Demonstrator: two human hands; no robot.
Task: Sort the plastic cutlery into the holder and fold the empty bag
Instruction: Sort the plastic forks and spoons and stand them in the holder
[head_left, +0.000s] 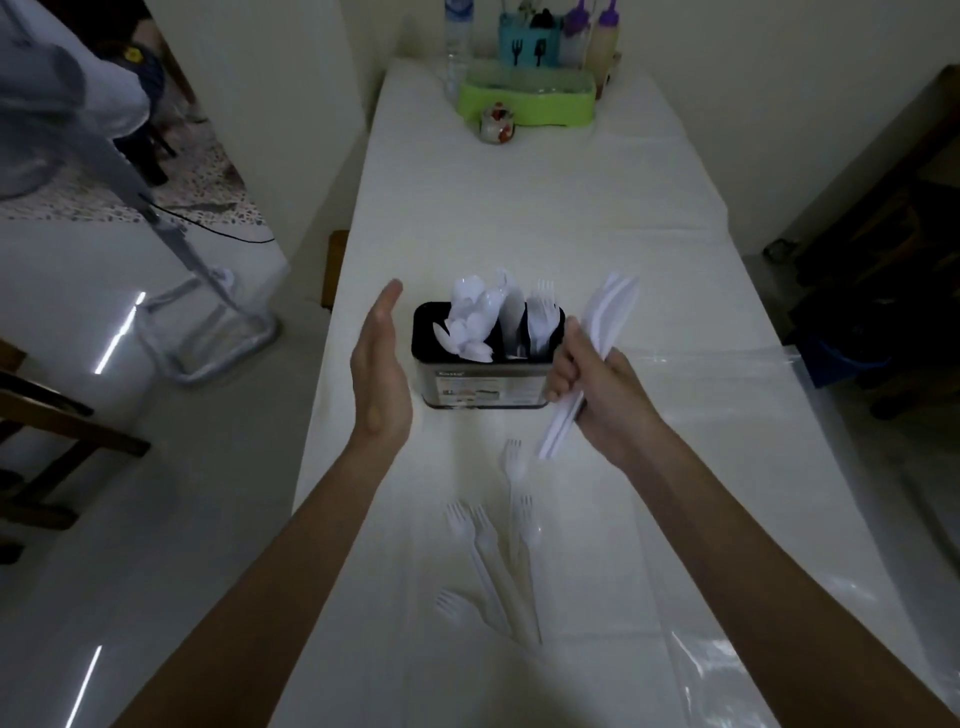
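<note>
Now the right hand (597, 389) grips a bundle of white knives (597, 338) just beside the black holder (483, 384); left hand (379, 369) flat, fingers spread straight, empty. Loose forks (498, 561) lie on the surface (571, 208), nearer the person.

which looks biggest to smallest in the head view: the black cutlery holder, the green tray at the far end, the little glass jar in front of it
1. black cutlery holder
2. green tray
3. glass jar

The holder is much nearer the camera, so its lead over the tray may be only apparent.
</note>
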